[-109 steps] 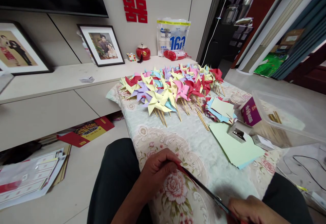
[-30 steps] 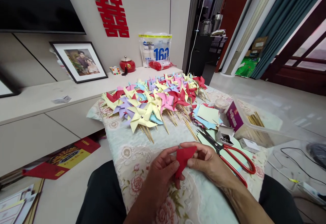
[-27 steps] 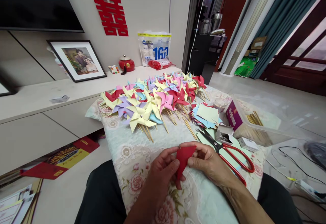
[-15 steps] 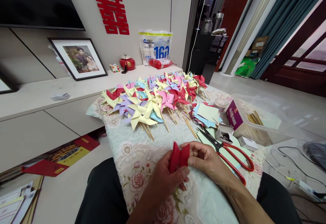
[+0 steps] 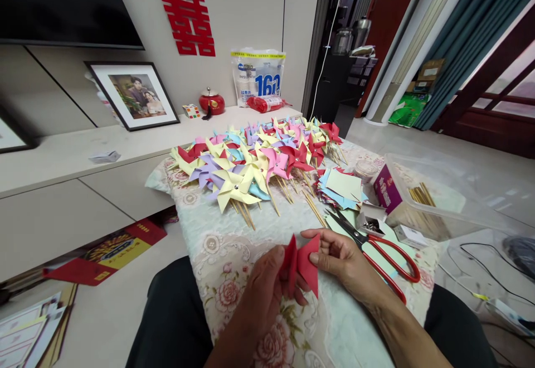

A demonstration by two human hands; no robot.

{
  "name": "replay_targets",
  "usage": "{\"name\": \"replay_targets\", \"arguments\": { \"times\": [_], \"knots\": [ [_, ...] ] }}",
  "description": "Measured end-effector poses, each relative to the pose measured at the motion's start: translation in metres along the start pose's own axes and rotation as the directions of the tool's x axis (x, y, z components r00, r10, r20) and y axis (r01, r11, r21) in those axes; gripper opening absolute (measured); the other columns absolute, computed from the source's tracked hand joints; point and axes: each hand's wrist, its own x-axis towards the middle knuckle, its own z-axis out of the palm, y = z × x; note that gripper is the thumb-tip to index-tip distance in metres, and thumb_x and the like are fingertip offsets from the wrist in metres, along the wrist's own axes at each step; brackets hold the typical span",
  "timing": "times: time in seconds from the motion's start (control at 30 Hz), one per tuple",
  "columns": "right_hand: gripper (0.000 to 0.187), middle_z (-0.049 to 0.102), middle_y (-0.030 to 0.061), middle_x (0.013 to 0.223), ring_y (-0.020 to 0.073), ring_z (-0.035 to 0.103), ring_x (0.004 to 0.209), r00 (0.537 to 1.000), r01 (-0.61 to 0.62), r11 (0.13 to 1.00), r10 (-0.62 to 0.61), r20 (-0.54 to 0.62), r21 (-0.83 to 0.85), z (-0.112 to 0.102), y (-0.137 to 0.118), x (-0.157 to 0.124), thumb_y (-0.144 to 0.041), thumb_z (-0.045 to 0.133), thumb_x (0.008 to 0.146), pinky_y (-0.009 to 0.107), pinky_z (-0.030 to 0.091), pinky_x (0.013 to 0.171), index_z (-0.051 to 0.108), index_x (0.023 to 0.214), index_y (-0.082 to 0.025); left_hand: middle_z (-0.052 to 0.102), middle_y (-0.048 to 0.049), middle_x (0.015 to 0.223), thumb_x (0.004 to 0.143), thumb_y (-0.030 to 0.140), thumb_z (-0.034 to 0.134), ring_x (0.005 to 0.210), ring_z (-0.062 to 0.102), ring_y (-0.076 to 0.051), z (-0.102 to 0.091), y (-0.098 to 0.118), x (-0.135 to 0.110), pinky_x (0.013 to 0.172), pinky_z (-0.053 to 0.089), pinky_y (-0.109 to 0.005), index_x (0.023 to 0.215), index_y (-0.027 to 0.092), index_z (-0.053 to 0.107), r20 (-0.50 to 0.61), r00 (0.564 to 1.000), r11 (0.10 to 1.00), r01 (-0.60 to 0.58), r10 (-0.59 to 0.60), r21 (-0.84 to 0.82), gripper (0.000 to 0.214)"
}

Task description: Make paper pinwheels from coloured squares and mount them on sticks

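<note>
A piece of red paper [image 5: 308, 265], cut and partly folded, is held between my two hands above the near side of the cloth-covered table. My left hand [image 5: 267, 281] grips its left part, with fingers behind the paper. My right hand [image 5: 336, 253] pinches the right flap between thumb and fingers. Just right of my right hand lie scissors [image 5: 390, 253] with red handles, blades pointing away to the left. Beyond my hands, finished paper pinwheels [image 5: 236, 187] in several colours lie in rows on wooden sticks.
Stacked coloured paper squares [image 5: 343, 184] lie right of the pinwheels. Near them are loose wooden sticks [image 5: 314, 209], an open small box [image 5: 371, 220] of metal fasteners, a closed white box [image 5: 411, 235] and a clear plastic bin [image 5: 451, 220] holding sticks. Cables [image 5: 497, 267] run across the floor at right.
The red paper has opened out, its right flap now spread wider and lower. My left thumb has lifted up to the paper's upper left edge. The view has shifted slightly.
</note>
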Motion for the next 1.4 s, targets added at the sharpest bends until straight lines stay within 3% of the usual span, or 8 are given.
{"name": "replay_targets", "arguments": {
  "times": [0.1,0.23,0.63,0.77,0.97,1.13,1.4],
  "knots": [
    [0.045,0.069,-0.0012,0.080,0.0099,0.059,0.069,1.000,-0.010,1.000,0.010,-0.002,-0.003,-0.0003,0.0000,-0.0002,-0.036,0.084,0.076,0.024,0.043,0.069,0.067,0.114,-0.018,0.067,-0.0068,0.061,0.091,0.059,0.052,0.052,0.061,-0.017,-0.0002,0.0028,-0.0001,0.050,0.052,-0.029,0.082,0.018,0.074,0.086,0.996,0.995,0.025,-0.016,-0.098,0.048],
    [0.046,0.068,-0.0011,0.079,0.0107,0.058,0.068,1.000,-0.017,1.000,0.017,-0.011,-0.012,-0.0001,-0.0013,-0.0012,-0.037,0.084,0.075,0.025,0.043,0.068,0.067,0.114,-0.018,0.068,-0.0071,0.063,0.089,0.056,0.059,0.058,0.063,-0.019,0.0012,0.0038,-0.0011,0.050,0.051,-0.028,0.079,0.019,0.075,0.099,0.995,0.996,-0.019,0.027,-0.090,0.042],
    [0.038,0.067,-0.0025,0.077,0.0087,0.058,0.066,1.000,-0.024,0.998,0.024,0.012,0.063,-0.0019,-0.0041,-0.0029,-0.031,0.084,0.077,0.022,0.043,0.067,0.070,0.111,-0.020,0.068,-0.0063,0.063,0.093,0.056,0.053,0.051,0.058,-0.015,-0.0003,0.0033,-0.0012,0.050,0.052,-0.026,0.081,0.016,0.072,0.038,0.999,0.996,0.010,-0.006,-0.085,0.046],
    [0.043,0.071,0.0005,0.084,0.0118,0.063,0.071,0.998,-0.060,0.992,0.057,0.037,0.108,-0.0025,-0.0052,-0.0036,-0.031,0.085,0.075,0.026,0.047,0.072,0.069,0.113,-0.021,0.067,-0.0038,0.064,0.084,0.055,0.065,0.051,0.057,-0.014,0.0027,0.0070,-0.0008,0.048,0.051,-0.025,0.079,0.017,0.072,-0.002,0.999,0.992,0.034,-0.035,-0.124,0.039],
    [0.044,0.068,0.0000,0.084,0.0121,0.060,0.072,0.999,-0.040,0.998,0.039,0.023,0.056,-0.0018,-0.0046,-0.0037,-0.028,0.083,0.076,0.026,0.046,0.070,0.068,0.116,-0.020,0.067,-0.0004,0.061,0.073,0.040,0.081,0.050,0.055,-0.012,0.0019,0.0050,0.0011,0.050,0.048,-0.024,0.083,0.016,0.074,-0.010,0.996,0.976,0.080,-0.084,-0.202,0.027],
    [0.049,0.062,-0.0030,0.076,0.0108,0.055,0.068,0.999,-0.001,1.000,0.000,-0.033,-0.011,-0.0004,-0.0030,-0.0024,-0.027,0.084,0.074,0.024,0.043,0.066,0.068,0.119,-0.021,0.070,0.0001,0.061,0.065,0.030,0.088,0.050,0.058,-0.011,-0.0009,-0.0002,0.0022,0.052,0.046,-0.023,0.082,0.015,0.075,-0.078,0.997,0.991,-0.003,-0.007,-0.132,0.025],
    [0.055,0.069,0.0009,0.095,0.0130,0.063,0.082,0.999,0.028,0.999,-0.027,-0.017,0.045,-0.0004,-0.0027,-0.0023,-0.019,0.083,0.072,0.024,0.048,0.073,0.066,0.124,-0.023,0.068,0.0018,0.059,0.067,0.026,0.083,0.050,0.057,-0.010,0.0014,0.0013,0.0038,0.051,0.047,-0.021,0.074,0.015,0.069,-0.197,0.976,0.993,-0.081,0.095,0.080,0.019]
  ]
}}
